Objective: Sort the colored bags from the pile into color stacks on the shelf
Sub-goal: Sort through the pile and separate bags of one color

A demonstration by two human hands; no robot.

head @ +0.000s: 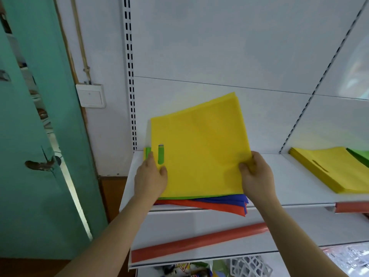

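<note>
A yellow bag (pixel 199 148) is tilted up off the mixed pile (pixel 217 204) at the left end of the white shelf (pixel 295 188). My left hand (pixel 149 178) pinches its near left corner beside the handle slot. My right hand (pixel 257 176) pinches its near right corner. A green bag (pixel 160 156) shows through the slot and along the lower edge, with blue and red bags under it. At the right end of the shelf lies a yellow stack (pixel 335 170), and a green stack (pixel 361 156) sits behind it at the frame edge.
A slotted white upright (pixel 130 86) and the shelf's back panel stand behind the pile. A teal door (pixel 40 136) is at the left. A lower shelf with an orange-red front strip (pixel 199 242) sits below, above a white basket (pixel 249 266).
</note>
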